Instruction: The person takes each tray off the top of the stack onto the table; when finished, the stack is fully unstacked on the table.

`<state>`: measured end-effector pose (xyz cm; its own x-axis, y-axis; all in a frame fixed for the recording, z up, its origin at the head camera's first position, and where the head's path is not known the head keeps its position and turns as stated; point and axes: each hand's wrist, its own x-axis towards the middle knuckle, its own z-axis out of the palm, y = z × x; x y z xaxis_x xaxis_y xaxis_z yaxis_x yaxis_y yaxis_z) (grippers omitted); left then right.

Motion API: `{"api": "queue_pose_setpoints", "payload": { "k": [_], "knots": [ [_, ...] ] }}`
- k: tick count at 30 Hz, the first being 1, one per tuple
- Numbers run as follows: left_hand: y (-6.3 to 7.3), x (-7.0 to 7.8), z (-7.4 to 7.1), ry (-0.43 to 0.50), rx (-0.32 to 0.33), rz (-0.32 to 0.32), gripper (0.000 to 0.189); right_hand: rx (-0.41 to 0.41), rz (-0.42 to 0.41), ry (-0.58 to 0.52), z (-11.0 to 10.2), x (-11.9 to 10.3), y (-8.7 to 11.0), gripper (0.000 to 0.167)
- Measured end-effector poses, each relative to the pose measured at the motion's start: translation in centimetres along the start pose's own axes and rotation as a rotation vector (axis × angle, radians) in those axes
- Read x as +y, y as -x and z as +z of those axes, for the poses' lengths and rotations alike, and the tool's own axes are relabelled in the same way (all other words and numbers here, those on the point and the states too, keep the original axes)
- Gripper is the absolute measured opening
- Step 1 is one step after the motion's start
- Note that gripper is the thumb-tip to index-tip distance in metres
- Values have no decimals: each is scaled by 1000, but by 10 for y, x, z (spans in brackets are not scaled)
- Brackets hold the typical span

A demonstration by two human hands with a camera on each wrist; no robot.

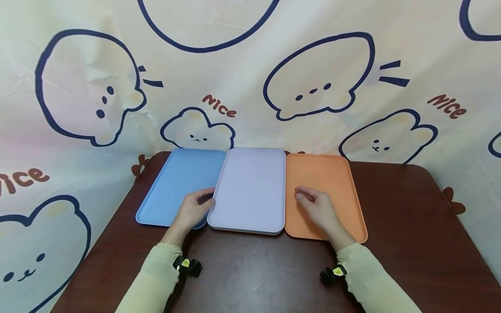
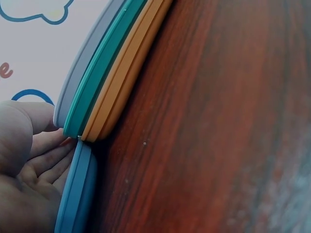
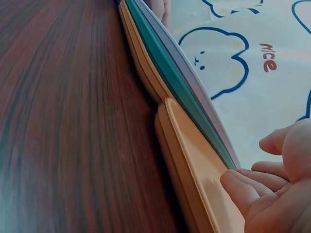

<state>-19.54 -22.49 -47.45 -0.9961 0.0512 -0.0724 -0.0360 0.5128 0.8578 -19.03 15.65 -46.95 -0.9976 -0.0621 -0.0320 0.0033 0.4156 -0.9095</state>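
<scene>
A lavender tray (image 1: 250, 187) tops a stack in the middle of the table. Beneath it in the left wrist view lie a green tray (image 2: 97, 82) and an orange tray (image 2: 121, 73). My left hand (image 1: 191, 211) is at the stack's left edge, above a blue tray (image 1: 184, 174). Its thumb touches the lavender rim, and the other fingers reach along the side, their tips partly hidden. Over another orange tray (image 1: 325, 169) on the right hovers my right hand (image 1: 318, 208), loosely bent and holding nothing. It is apart from the stack's right edge.
The trays lie side by side on a dark brown wooden table (image 1: 250, 269). Behind the table hangs a pale cloth (image 1: 250, 78) with cartoon outlines, close to its far edge. Each wrist carries a small black camera.
</scene>
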Motion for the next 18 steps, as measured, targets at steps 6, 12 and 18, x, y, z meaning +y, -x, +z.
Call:
{"api": "queue_pose_setpoints", "payload": {
  "k": [6, 12, 18],
  "knots": [
    [0, 0, 1, -6, 5, -1, 45, -6, 17, -73, 15, -1, -6, 46],
    [0, -1, 1, -11, 1, -1, 45, -24, -35, -76, 34, -1, -8, 54],
    [-1, 0, 0, -8, 0, -5, 45, 19, -2, -63, 45, -7, -6, 59]
  ]
}}
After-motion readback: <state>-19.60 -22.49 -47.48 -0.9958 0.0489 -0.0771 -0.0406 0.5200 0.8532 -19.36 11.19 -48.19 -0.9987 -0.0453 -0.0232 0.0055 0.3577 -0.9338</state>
